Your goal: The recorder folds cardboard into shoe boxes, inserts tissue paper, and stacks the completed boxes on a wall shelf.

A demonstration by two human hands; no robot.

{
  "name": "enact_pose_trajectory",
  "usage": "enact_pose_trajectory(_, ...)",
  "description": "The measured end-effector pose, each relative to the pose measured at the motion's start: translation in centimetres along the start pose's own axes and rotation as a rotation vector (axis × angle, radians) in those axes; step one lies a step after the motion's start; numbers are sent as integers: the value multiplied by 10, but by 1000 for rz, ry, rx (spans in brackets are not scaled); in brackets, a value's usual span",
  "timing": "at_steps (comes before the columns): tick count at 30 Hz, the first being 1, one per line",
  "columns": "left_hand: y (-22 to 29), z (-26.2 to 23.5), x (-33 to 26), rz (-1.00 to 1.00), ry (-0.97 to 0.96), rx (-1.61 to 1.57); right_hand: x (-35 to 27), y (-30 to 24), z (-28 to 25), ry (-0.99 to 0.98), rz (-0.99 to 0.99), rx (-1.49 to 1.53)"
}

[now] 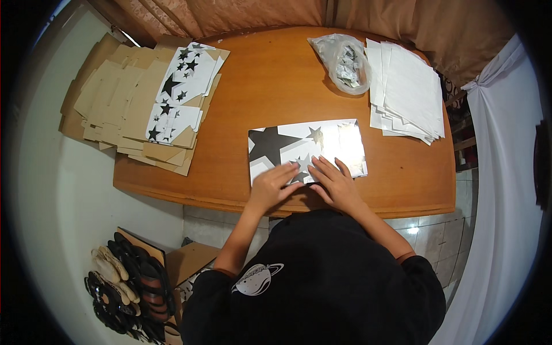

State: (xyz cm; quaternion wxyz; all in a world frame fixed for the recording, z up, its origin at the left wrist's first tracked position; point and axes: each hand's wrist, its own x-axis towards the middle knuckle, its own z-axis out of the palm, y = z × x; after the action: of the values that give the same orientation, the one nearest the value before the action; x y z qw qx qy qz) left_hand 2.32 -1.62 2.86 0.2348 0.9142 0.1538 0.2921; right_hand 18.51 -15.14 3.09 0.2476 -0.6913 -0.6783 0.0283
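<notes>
A white cardboard box (290,144) with black and grey stars lies closed on the wooden table in front of me, its right part bright with glare. Both hands rest along its near edge. My left hand (275,185) lies on the near left part, fingers stretched toward the middle and a little blurred. On the near middle part, my right hand (336,183) has its fingers spread over the top. The fingertips of the two hands come close together near a grey star. Neither hand grips anything that I can see.
Flat brown cardboard blanks (118,95), some star-printed, are piled at the table's left. At the back right are a plastic bag (345,63) with silvery packets and a stack of white paper sheets (411,86). Sandals (132,282) stand at lower left; a white curtain (494,190) hangs right.
</notes>
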Motion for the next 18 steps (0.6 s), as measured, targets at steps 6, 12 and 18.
enact_pose_trajectory(6,-36,-15,45,-198,-115,173,34,-10,16,-155,-205,-31)
enact_pose_trajectory(12,-36,17,53,-290,-53,168,66,21,20,-328,-254,83)
enact_pose_trajectory(18,-28,15,59,-268,-85,260,44,90,-27,-106,189,-291)
